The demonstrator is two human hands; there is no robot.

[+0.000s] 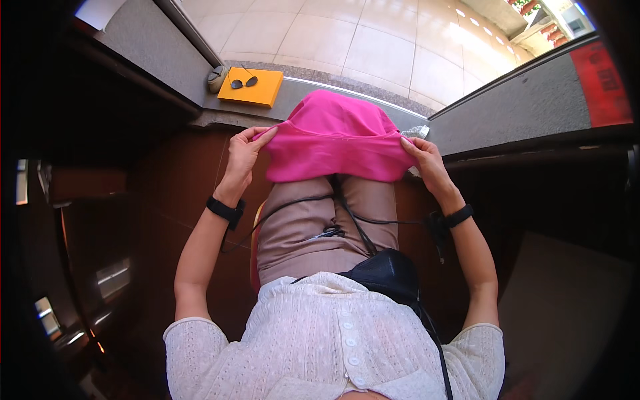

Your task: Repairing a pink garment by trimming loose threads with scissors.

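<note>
A bright pink fabric piece (340,155), with a seam along its raised upper part, is stretched between my hands over my knees. My left hand (247,150) pinches its left corner between thumb and fingers. At the opposite corner, my right hand (425,155) grips the cloth the same way. Past the knees, the far part of the fabric bulges toward the window ledge. Small scissors with dark handles (330,232) lie on my lap, below the cloth. Black cables (295,202) cross my thighs between the black wrist straps.
A yellow box (252,90) with sunglasses (244,83) on top rests on the grey ledge (350,90), beside a small rounded object (216,79). Whitish crumpled material (417,132) sits behind my right hand. A black pouch (387,272) hangs at my waist. Tiled floor (380,50) stretches beyond the ledge.
</note>
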